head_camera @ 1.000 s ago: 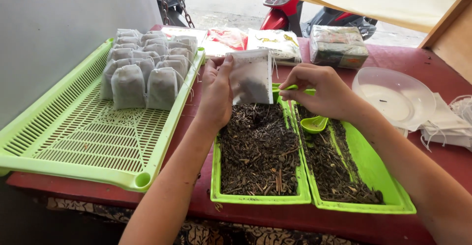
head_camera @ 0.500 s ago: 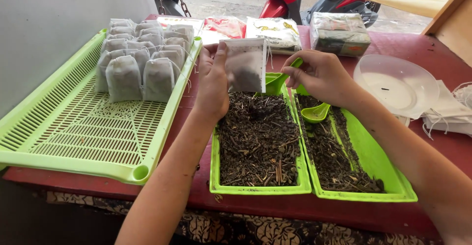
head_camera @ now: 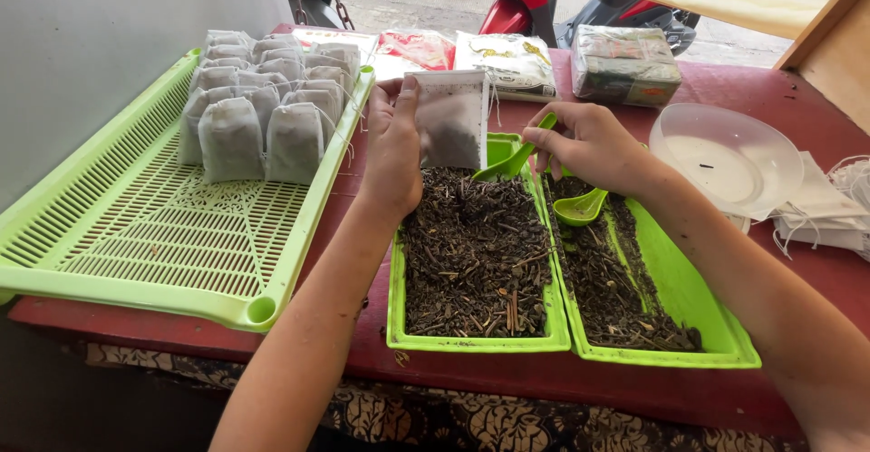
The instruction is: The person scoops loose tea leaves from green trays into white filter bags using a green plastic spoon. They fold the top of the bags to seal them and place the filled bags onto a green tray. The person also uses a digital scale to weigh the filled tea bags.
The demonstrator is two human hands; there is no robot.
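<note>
My left hand [head_camera: 391, 148] holds a white filter bag [head_camera: 450, 118] upright above the far end of a green tray [head_camera: 471, 340] filled with dark dried leaves. My right hand [head_camera: 589, 146] grips a green plastic scoop [head_camera: 510, 158] whose bowl dips toward the leaves just right of the bag. A second green scoop [head_camera: 580, 209] lies in the neighbouring green tray [head_camera: 698, 298], which also holds dried leaves.
A large slotted green tray [head_camera: 145, 234] on the left carries several filled white bags [head_camera: 263, 107] at its far end. A clear plastic bowl [head_camera: 729, 157], loose bags with strings [head_camera: 829, 212] and wrapped packets [head_camera: 625, 64] sit on the red table [head_camera: 580, 388]. A motorbike stands beyond.
My right hand has lowered the green scoop from beside the bag down to the leaves. The left hand keeps the bag in about the same place.
</note>
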